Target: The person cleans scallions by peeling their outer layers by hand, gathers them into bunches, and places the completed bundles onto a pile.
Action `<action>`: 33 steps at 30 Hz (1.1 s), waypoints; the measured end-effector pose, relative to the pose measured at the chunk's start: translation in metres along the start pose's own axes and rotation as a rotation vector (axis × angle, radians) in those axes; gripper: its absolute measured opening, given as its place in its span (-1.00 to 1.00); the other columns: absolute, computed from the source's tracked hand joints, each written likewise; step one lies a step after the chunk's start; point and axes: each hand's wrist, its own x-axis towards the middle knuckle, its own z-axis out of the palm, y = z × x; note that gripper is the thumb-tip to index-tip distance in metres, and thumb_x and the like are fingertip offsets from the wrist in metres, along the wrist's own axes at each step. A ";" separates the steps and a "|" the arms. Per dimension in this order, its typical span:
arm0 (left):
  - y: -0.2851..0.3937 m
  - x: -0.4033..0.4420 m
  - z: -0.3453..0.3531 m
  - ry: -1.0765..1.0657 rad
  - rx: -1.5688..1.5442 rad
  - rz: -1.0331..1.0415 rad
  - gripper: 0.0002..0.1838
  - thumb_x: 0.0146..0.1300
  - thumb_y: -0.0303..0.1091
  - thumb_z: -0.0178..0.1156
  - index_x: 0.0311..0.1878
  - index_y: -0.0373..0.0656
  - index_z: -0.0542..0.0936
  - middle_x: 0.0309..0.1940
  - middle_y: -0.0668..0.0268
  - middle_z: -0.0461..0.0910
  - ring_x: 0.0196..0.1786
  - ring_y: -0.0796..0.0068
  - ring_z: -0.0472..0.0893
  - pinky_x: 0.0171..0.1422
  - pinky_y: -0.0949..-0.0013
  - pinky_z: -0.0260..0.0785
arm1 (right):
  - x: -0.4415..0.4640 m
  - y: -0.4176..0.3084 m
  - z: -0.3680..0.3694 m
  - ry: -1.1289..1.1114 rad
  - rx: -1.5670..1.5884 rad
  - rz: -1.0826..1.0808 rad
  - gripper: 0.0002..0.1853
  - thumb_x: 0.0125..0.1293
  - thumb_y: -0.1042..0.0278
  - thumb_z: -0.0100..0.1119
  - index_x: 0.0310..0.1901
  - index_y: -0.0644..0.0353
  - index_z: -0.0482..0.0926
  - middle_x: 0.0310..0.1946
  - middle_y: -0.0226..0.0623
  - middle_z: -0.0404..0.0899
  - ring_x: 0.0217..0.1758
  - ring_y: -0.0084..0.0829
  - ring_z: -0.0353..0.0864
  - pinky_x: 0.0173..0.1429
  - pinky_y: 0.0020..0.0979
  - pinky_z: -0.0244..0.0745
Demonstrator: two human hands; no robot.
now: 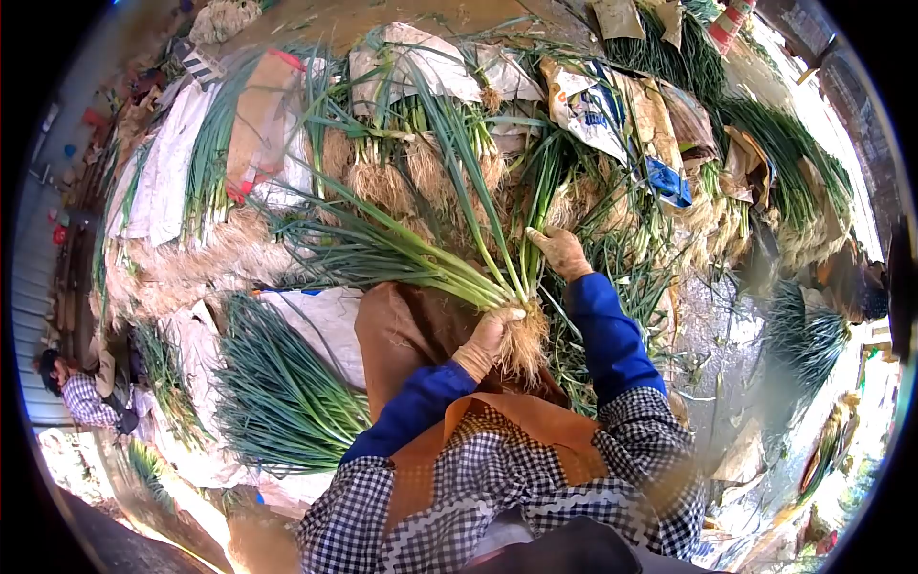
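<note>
From where I stand, the left hand (pixel 486 342) is wrapped round a bunch of green onions (pixel 454 273) just above its shaggy roots (pixel 524 346) — held over the brown-covered lap (pixel 387 335) — while the right hand (pixel 561 253) pinches stalks at the bunch's right edge.

The floor (pixel 698 320) shows grey and scrap-strewn at the right of the frame, brownish along the top. A long row of onions (pixel 375 182) lies across the upper half, roots toward the bottom. At lower left, a leafy pile (pixel 285 383) rests on whitish sheeting (pixel 320 320).
</note>
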 end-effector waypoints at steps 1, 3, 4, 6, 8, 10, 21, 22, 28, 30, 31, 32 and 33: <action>-0.004 0.004 -0.007 0.033 -0.015 0.013 -0.57 0.09 -0.55 -0.01 0.09 -0.37 0.40 -0.11 0.19 0.53 -0.10 0.36 0.55 0.10 0.31 0.41 | -0.006 -0.012 0.001 0.166 -0.180 -0.146 -0.56 0.32 -0.05 -0.05 -0.23 0.22 0.57 -0.47 -0.16 0.58 -0.40 -0.13 0.57 -0.22 -0.25 0.44; -0.008 0.011 -0.008 0.092 0.035 0.073 -0.62 0.09 -0.57 0.00 0.04 -0.37 0.44 -0.15 0.22 0.53 -0.14 0.38 0.55 0.07 0.32 0.42 | -0.024 -0.015 0.010 0.306 -0.271 0.052 -0.60 0.35 0.00 -0.07 -0.40 0.19 0.55 -0.62 -0.22 0.53 -0.52 -0.22 0.54 -0.39 -0.30 0.41; -0.006 0.008 0.000 0.083 -0.012 0.085 -0.63 0.09 -0.57 0.00 0.02 -0.37 0.45 -0.16 0.23 0.53 -0.15 0.38 0.55 0.06 0.32 0.42 | -0.025 0.005 0.027 0.262 0.022 0.111 -0.59 0.35 0.01 -0.07 -0.45 0.18 0.53 -0.65 -0.30 0.50 -0.58 -0.34 0.48 -0.46 -0.38 0.36; -0.007 0.007 -0.001 0.072 -0.007 0.096 -0.62 0.10 -0.57 -0.02 0.03 -0.38 0.45 -0.09 0.19 0.52 -0.10 0.35 0.55 0.10 0.31 0.41 | -0.050 -0.005 0.017 0.031 0.928 0.344 -0.57 0.35 0.00 -0.06 -0.57 0.10 0.45 -0.72 -0.50 0.37 -0.72 -0.64 0.23 -0.61 -0.56 0.12; -0.004 0.005 0.002 0.051 -0.034 0.076 -0.60 0.10 -0.56 -0.03 0.06 -0.39 0.43 -0.05 0.16 0.51 -0.07 0.32 0.54 0.13 0.30 0.39 | -0.073 -0.029 -0.014 0.042 1.009 0.219 -0.59 0.35 -0.01 -0.07 -0.54 0.08 0.45 -0.74 -0.54 0.30 -0.73 -0.65 0.17 -0.62 -0.56 0.08; -0.008 0.003 -0.001 0.030 -0.060 0.043 -0.58 0.11 -0.56 -0.04 0.09 -0.39 0.41 -0.01 0.13 0.49 -0.03 0.30 0.53 0.16 0.28 0.38 | -0.060 -0.026 -0.017 0.086 1.012 0.226 -0.58 0.34 0.01 -0.04 -0.50 0.19 0.48 -0.69 -0.51 0.36 -0.68 -0.68 0.23 -0.56 -0.61 0.10; -0.008 0.015 -0.006 0.067 0.029 0.080 -0.72 0.19 -0.50 -0.04 -0.04 -0.33 0.47 -0.18 0.19 0.54 -0.16 0.37 0.56 0.02 0.34 0.46 | -0.057 -0.026 0.037 0.375 0.168 0.268 -0.59 0.30 -0.02 -0.05 -0.37 0.23 0.51 -0.50 -0.01 0.53 -0.37 -0.05 0.53 -0.26 -0.20 0.38; -0.010 0.015 -0.010 0.110 -0.004 0.073 -0.72 0.19 -0.51 -0.05 -0.04 -0.34 0.47 -0.16 0.16 0.54 -0.15 0.35 0.56 0.02 0.32 0.47 | -0.081 -0.033 0.029 0.282 0.400 0.309 -0.61 0.31 0.01 -0.05 -0.37 0.22 0.51 -0.55 -0.08 0.50 -0.42 -0.16 0.52 -0.30 -0.24 0.37; 0.016 -0.001 0.015 0.054 -0.216 0.050 -0.60 0.15 -0.49 -0.06 0.07 -0.46 0.37 -0.02 0.01 0.48 -0.11 0.23 0.56 0.04 0.19 0.48 | -0.186 0.033 -0.064 0.001 0.405 0.456 -0.72 0.25 0.12 0.04 -0.33 0.19 0.56 -0.51 -0.18 0.56 -0.44 -0.26 0.55 -0.31 -0.30 0.43; 0.013 0.001 0.013 0.027 -0.257 0.012 -0.57 0.16 -0.47 -0.05 0.11 -0.45 0.34 0.00 0.02 0.48 -0.10 0.23 0.56 0.03 0.19 0.48 | -0.173 0.090 -0.057 -0.121 -0.552 0.375 -0.70 0.21 0.05 0.08 -0.30 0.12 0.57 -0.40 -0.13 0.60 -0.31 -0.13 0.59 -0.21 -0.25 0.48; 0.013 0.002 0.014 0.017 -0.302 -0.006 -0.57 0.18 -0.45 -0.04 0.12 -0.45 0.33 0.00 0.03 0.48 -0.10 0.24 0.56 0.02 0.19 0.48 | -0.157 0.080 -0.052 0.093 -0.397 0.169 -0.66 0.23 0.02 0.04 -0.24 0.13 0.58 -0.35 -0.12 0.61 -0.24 -0.18 0.59 -0.16 -0.26 0.47; 0.013 0.002 0.012 -0.061 -0.241 0.041 -0.55 0.19 -0.43 -0.03 0.13 -0.45 0.33 -0.03 0.04 0.49 -0.09 0.25 0.55 0.03 0.20 0.47 | -0.131 0.046 -0.047 0.135 -0.148 0.185 -0.64 0.29 0.06 0.03 -0.06 0.16 0.54 -0.29 -0.18 0.59 -0.23 -0.30 0.59 -0.16 -0.31 0.47; 0.012 0.000 0.014 -0.053 -0.244 0.046 -0.55 0.19 -0.43 -0.03 0.13 -0.45 0.33 -0.03 0.04 0.49 -0.09 0.25 0.55 0.03 0.20 0.47 | -0.108 0.012 -0.047 0.086 0.119 0.147 -0.65 0.33 0.09 -0.01 -0.03 0.16 0.53 -0.34 -0.24 0.58 -0.34 -0.38 0.55 -0.21 -0.41 0.46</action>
